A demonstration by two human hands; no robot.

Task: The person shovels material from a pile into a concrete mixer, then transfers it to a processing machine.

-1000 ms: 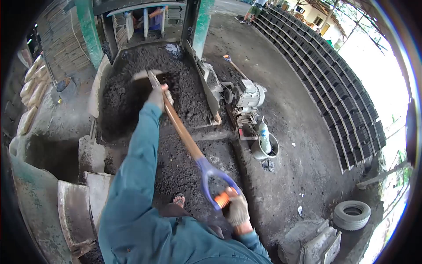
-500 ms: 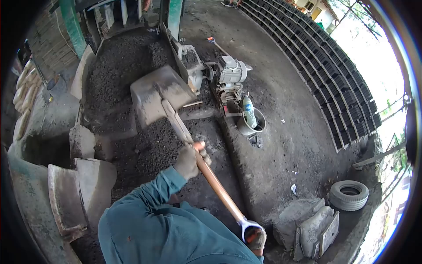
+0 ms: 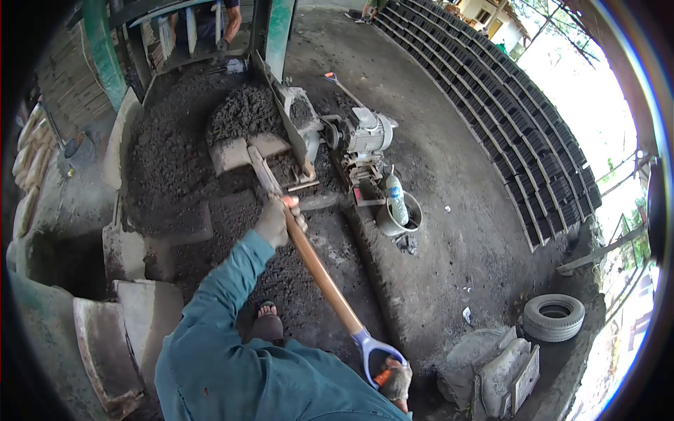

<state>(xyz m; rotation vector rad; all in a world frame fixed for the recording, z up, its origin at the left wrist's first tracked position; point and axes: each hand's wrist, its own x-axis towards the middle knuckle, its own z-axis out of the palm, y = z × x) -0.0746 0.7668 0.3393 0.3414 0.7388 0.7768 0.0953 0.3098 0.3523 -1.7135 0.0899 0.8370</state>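
Note:
My left hand [image 3: 275, 222], in a greyish glove, is closed around the wooden shaft of a shovel [image 3: 316, 270]. Lower down at the right, my right hand [image 3: 397, 381] grips the orange bar of the shovel's D-shaped handle [image 3: 366, 345]. The wide metal blade [image 3: 232, 156] points away from me, with its front part under a heap of dark, damp granular mix [image 3: 247, 112]. Around it spreads more of the same dark mix [image 3: 165, 154], inside a low-walled bay. My foot [image 3: 267, 309] shows below my left arm.
An electric motor [image 3: 370, 132] stands right of the bay, beside a bucket [image 3: 404, 219] holding a plastic bottle [image 3: 397, 200]. Another shovel [image 3: 344, 85] lies behind. Racks of dark blocks [image 3: 491, 119] line the right; a tire [image 3: 554, 317] lies nearer. Another person's arm [image 3: 232, 24] shows beyond the bay.
The shovel blade, bare and raised before, has gone down and forward into the dark mix, which now covers its front. Both hands kept hold. Another person's arms have come into view behind the bay.

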